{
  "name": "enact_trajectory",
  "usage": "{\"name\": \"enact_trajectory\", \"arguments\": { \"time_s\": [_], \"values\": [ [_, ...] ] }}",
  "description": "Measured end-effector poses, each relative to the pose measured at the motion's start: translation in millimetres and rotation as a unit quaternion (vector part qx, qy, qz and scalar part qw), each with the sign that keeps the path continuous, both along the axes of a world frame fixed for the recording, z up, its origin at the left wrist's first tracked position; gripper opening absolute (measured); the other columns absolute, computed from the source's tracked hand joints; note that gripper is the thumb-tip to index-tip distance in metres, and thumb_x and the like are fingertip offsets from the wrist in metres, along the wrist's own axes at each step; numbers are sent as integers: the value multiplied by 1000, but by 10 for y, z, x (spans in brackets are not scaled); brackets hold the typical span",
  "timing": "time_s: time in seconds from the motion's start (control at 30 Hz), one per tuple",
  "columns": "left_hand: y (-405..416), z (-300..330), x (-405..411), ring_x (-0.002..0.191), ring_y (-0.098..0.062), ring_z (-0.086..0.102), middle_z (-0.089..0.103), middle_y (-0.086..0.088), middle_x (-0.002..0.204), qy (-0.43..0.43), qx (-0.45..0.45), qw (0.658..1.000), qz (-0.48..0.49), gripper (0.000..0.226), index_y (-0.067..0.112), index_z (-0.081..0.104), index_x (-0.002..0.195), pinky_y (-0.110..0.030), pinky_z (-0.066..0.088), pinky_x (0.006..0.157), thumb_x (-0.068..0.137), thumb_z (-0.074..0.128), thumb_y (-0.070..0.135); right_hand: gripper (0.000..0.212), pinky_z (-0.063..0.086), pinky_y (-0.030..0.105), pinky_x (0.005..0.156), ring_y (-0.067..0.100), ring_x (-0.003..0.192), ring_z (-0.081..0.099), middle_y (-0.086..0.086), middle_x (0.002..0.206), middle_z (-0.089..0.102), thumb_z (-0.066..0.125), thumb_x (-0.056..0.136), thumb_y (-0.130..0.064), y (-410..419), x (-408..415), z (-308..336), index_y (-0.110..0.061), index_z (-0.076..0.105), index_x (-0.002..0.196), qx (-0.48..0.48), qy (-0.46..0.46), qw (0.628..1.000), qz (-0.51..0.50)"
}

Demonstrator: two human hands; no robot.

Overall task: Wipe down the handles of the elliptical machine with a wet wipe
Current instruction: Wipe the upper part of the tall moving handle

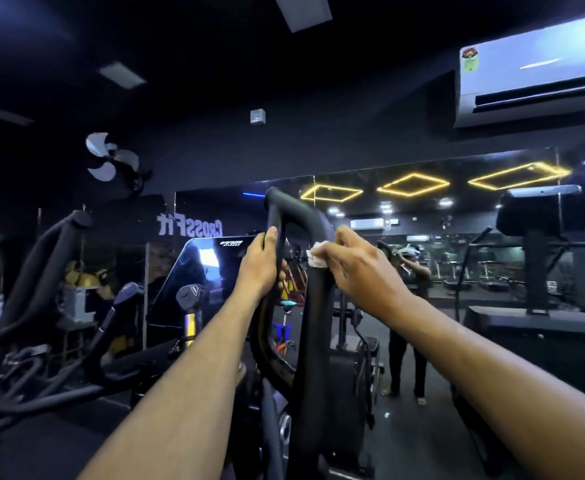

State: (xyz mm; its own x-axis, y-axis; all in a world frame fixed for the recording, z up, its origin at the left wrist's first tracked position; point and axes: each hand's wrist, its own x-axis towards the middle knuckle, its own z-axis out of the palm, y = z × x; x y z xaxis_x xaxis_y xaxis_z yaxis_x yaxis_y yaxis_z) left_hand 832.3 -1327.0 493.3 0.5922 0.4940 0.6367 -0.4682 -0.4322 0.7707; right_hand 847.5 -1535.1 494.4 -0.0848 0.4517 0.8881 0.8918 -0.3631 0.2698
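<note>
A black looped handle of the elliptical machine rises in front of me, bending over at the top. My left hand grips the left bar of the loop, thumb up along it. My right hand pinches a crumpled white wet wipe and presses it against the upper part of the right bar. A second black handle stands at the left, untouched.
The machine's dark console screen sits between the handles. Ahead is a wall mirror showing a person and gym gear. A treadmill stands at the right, an air conditioner hangs above, a wall fan at upper left.
</note>
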Motion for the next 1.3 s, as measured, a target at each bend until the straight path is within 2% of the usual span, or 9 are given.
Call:
{"name": "enact_trajectory", "arguments": {
  "time_s": [0.13,0.27,0.47,0.53,0.67,0.87,1.07,1.2,1.3],
  "values": [
    [-19,16,-10,55,-22,61,66,-2,68,7,8,1000,28,40,43,59,79,-43,55,65,91,37,75,20,54,40,66,23,80,53,5,92,55,65,95,-9,-11,128,248,-13,75,112,-14,-17,1000,11],
    [-4,22,3,56,-23,60,65,-5,73,13,5,1000,27,39,32,56,89,-45,58,66,102,38,64,18,53,46,77,29,86,56,10,97,59,63,95,-5,190,243,644,-9,77,106,14,15,1000,0],
    [33,8,56,58,-23,62,68,-3,73,15,22,999,41,46,32,56,91,-51,61,72,96,36,73,18,44,31,71,22,81,54,-2,90,50,62,97,-6,43,205,262,-9,76,108,31,40,998,36],
    [34,14,63,61,-24,63,68,-3,74,18,26,998,48,47,34,56,88,-51,61,73,94,35,76,19,51,34,71,22,82,58,2,94,56,64,96,-8,8,251,309,-10,77,109,26,40,998,44],
    [24,31,62,55,-21,58,63,-8,75,7,17,999,27,38,29,53,88,-36,54,54,107,37,58,14,56,47,75,26,88,59,8,98,62,68,93,-8,170,243,490,-7,78,103,47,17,998,31],
    [70,12,121,54,-21,58,63,-8,74,-7,31,999,25,39,29,52,88,-34,52,52,108,35,58,17,56,38,67,21,85,52,5,96,60,62,96,-8,-118,203,96,-6,72,110,-65,-82,995,2],
    [45,5,94,53,-21,56,62,-9,73,-11,23,1000,14,39,23,52,93,-31,51,48,109,36,55,15,54,43,65,23,78,53,7,87,57,62,96,-8,66,202,255,-2,75,101,28,-42,999,7],
    [48,5,106,54,-21,56,61,-8,73,-15,24,999,17,39,28,52,87,-34,51,51,109,35,55,17,48,29,68,18,79,45,4,91,56,58,95,-6,-61,166,-12,-7,71,107,-66,-79,995,1],
    [46,12,116,53,-23,55,61,-8,72,-16,18,1000,19,39,30,51,84,-37,51,54,108,36,57,21,51,32,67,19,78,48,3,91,57,61,95,-3,-153,276,18,-7,72,112,-62,-88,994,9]
  ]
}}
